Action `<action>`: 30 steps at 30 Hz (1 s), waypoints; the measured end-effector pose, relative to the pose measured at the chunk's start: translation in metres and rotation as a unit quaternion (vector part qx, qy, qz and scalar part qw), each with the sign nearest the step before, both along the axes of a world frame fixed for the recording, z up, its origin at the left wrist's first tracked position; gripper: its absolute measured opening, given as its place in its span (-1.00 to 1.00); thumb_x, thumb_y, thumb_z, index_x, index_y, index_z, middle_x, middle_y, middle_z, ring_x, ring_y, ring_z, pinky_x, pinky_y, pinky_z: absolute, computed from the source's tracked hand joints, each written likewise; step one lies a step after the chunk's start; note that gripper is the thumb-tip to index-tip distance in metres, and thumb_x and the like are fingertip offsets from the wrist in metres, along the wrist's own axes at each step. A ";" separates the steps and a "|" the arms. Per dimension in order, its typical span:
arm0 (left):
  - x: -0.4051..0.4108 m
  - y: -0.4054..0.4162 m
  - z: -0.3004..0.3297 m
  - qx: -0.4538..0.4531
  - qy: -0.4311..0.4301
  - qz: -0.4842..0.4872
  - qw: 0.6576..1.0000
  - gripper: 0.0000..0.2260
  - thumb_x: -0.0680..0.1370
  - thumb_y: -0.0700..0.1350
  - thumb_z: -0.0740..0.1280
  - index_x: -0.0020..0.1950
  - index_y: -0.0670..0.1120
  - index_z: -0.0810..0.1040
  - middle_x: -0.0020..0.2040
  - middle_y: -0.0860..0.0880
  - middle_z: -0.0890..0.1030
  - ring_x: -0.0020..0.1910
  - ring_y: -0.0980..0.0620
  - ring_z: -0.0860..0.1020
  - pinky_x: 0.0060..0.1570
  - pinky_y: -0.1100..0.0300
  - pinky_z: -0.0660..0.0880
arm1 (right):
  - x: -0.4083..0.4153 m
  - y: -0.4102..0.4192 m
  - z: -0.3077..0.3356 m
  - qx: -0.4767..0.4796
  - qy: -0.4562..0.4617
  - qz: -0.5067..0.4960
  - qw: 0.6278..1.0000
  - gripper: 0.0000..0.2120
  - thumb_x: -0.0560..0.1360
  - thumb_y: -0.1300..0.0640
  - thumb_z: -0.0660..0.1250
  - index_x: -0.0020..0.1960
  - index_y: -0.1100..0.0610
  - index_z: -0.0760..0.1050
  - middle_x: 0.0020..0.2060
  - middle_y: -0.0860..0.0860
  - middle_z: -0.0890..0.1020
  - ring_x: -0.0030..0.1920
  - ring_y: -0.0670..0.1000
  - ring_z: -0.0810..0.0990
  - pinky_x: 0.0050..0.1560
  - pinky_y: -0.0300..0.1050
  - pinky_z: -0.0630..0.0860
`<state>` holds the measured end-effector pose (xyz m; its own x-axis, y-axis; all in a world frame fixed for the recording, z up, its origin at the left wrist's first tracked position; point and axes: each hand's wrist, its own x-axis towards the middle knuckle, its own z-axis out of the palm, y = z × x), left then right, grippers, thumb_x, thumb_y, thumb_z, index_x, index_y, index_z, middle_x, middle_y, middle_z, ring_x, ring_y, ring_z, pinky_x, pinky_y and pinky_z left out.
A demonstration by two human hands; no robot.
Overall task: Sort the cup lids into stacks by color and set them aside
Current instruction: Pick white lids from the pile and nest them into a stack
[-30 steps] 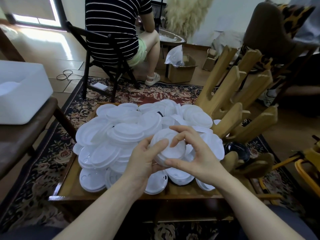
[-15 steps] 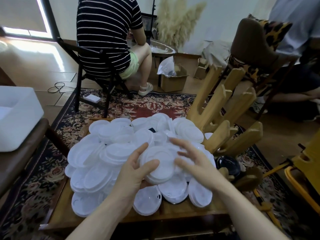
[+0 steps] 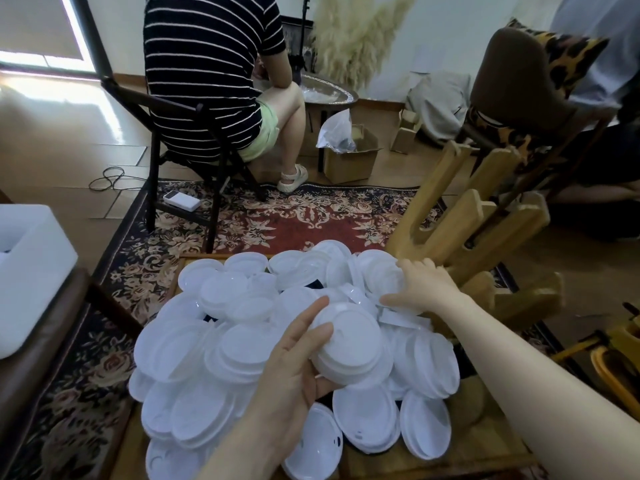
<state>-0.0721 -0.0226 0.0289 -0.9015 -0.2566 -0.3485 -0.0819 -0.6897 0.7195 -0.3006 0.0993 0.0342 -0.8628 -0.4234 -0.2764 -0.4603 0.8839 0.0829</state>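
White plastic cup lids (image 3: pixel 221 344) lie heaped over a low wooden table (image 3: pixel 460 455). The left hand (image 3: pixel 294 368) grips a short stack of white lids (image 3: pixel 349 344) just above the heap's near side, thumb curled on its rim. The right hand (image 3: pixel 420 284) rests on lids at the far right of the heap, fingers bent over one; whether it pinches is unclear. A wooden rack (image 3: pixel 474 220) stands just beside that hand.

A home living room is suggested: a patterned floral rug (image 3: pixel 277 220) is laid over the wooden floor (image 3: pixel 69 140), pampas grass (image 3: pixel 353 32) is stood by the wall, and upholstered chairs (image 3: pixel 512 88) are placed around.
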 end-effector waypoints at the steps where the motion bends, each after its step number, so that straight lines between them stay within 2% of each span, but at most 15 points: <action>1: -0.001 -0.001 0.000 0.000 -0.001 -0.001 1.000 -0.50 0.31 -0.06 0.40 0.27 0.06 0.61 0.13 -0.05 0.70 -0.01 -0.02 0.66 -0.18 0.07 0.64 | -0.001 -0.002 -0.001 0.009 0.004 0.001 1.000 -0.22 0.45 -0.29 0.32 0.50 0.10 0.19 0.39 0.09 0.40 0.41 0.14 0.28 0.34 0.05 0.25; 4: -0.003 -0.003 -0.003 0.002 -0.008 0.002 1.000 -0.49 0.29 -0.04 0.41 0.26 0.05 0.62 0.11 -0.05 0.70 -0.01 -0.02 0.65 -0.14 0.05 0.62 | -0.001 -0.002 -0.003 0.006 0.021 0.008 1.000 -0.23 0.42 -0.29 0.36 0.46 0.09 0.24 0.36 0.08 0.42 0.38 0.13 0.32 0.32 0.04 0.27; 9: -0.004 -0.001 -0.004 0.008 -0.017 0.004 1.000 -0.47 0.28 -0.05 0.42 0.28 0.02 0.61 0.09 -0.06 0.71 -0.02 -0.04 0.65 -0.21 0.08 0.63 | 0.004 0.008 -0.011 -0.066 0.014 -0.003 0.998 -0.22 0.44 -0.21 0.38 0.51 0.09 0.17 0.40 0.06 0.38 0.39 0.11 0.34 0.30 0.07 0.32; 14: -0.001 0.002 -0.003 0.011 -0.025 0.006 1.000 -0.48 0.29 -0.07 0.41 0.27 0.01 0.61 0.12 -0.09 0.70 -0.03 -0.06 0.65 -0.26 0.09 0.63 | 0.008 0.014 -0.016 -0.099 0.010 0.003 0.995 -0.21 0.45 -0.18 0.40 0.53 0.08 0.14 0.41 0.06 0.35 0.39 0.11 0.36 0.29 0.09 0.36; 18: 0.001 0.001 -0.004 0.004 -0.027 0.010 1.000 -0.49 0.30 -0.07 0.42 0.27 0.01 0.62 0.15 -0.09 0.69 -0.02 -0.05 0.66 -0.20 0.05 0.64 | 0.015 0.017 -0.008 -0.157 0.028 -0.004 0.987 -0.25 0.45 -0.12 0.43 0.51 0.06 0.18 0.40 0.07 0.35 0.38 0.13 0.34 0.30 0.11 0.35; 20: 0.001 0.000 -0.005 -0.001 -0.031 0.015 0.999 -0.50 0.31 -0.05 0.42 0.26 0.02 0.62 0.15 -0.08 0.69 0.01 -0.06 0.66 -0.10 -0.01 0.64 | 0.025 0.022 0.001 -0.264 0.036 -0.001 0.964 -0.27 0.43 -0.08 0.48 0.48 0.03 0.23 0.36 0.02 0.38 0.36 0.07 0.34 0.29 0.05 0.37; 21: 0.001 0.000 -0.005 -0.003 -0.033 0.017 0.999 -0.51 0.32 -0.03 0.42 0.26 0.02 0.62 0.17 -0.07 0.68 0.04 -0.08 0.66 -0.06 -0.04 0.63 | 0.035 0.024 0.007 -0.342 0.015 -0.007 0.940 -0.27 0.40 -0.07 0.51 0.46 0.00 0.26 0.33 -0.04 0.41 0.34 0.00 0.36 0.27 -0.03 0.38; 23: 0.000 0.000 -0.008 -0.008 -0.038 0.025 0.999 -0.53 0.36 0.02 0.40 0.27 0.03 0.62 0.19 -0.07 0.68 0.13 -0.12 0.65 0.01 -0.08 0.62 | 0.062 0.026 0.020 -0.506 -0.089 -0.033 0.857 -0.26 0.31 -0.08 0.56 0.42 -0.07 0.34 0.25 -0.14 0.48 0.26 -0.12 0.44 0.16 -0.19 0.43; 24: 0.000 0.000 -0.009 -0.009 -0.042 0.028 0.999 -0.56 0.40 0.03 0.38 0.27 0.03 0.62 0.19 -0.06 0.67 0.16 -0.13 0.64 0.05 -0.10 0.61 | 0.077 0.026 0.025 -0.565 -0.145 -0.032 0.811 -0.26 0.26 -0.09 0.56 0.39 -0.09 0.37 0.21 -0.16 0.52 0.24 -0.15 0.48 0.13 -0.19 0.48; 25: 0.000 0.001 -0.011 -0.009 -0.045 0.030 0.999 -0.60 0.46 0.04 0.35 0.29 0.03 0.61 0.20 -0.07 0.67 0.18 -0.14 0.64 0.08 -0.12 0.60 | 0.092 0.025 0.027 -0.596 -0.179 -0.014 0.783 -0.26 0.24 -0.09 0.55 0.37 -0.11 0.39 0.20 -0.16 0.54 0.23 -0.16 0.50 0.13 -0.14 0.52; 27: 0.000 0.002 -0.012 -0.007 -0.050 0.024 0.998 -0.67 0.58 0.02 0.29 0.33 0.01 0.59 0.24 -0.09 0.66 0.20 -0.15 0.63 0.11 -0.13 0.61 | 0.116 0.024 0.024 -0.589 -0.196 0.066 0.781 -0.28 0.28 -0.01 0.58 0.38 -0.13 0.39 0.21 -0.18 0.55 0.29 -0.15 0.49 0.21 -0.13 0.51; 30: 0.000 0.003 -0.010 -0.008 -0.060 0.014 0.998 -0.63 0.62 0.05 0.28 0.36 -0.07 0.57 0.25 -0.17 0.64 0.22 -0.17 0.62 0.01 -0.07 0.64 | 0.130 0.021 0.012 -0.527 -0.215 0.152 0.808 -0.27 0.36 0.11 0.58 0.43 -0.09 0.34 0.31 -0.19 0.51 0.40 -0.14 0.39 0.31 -0.31 0.33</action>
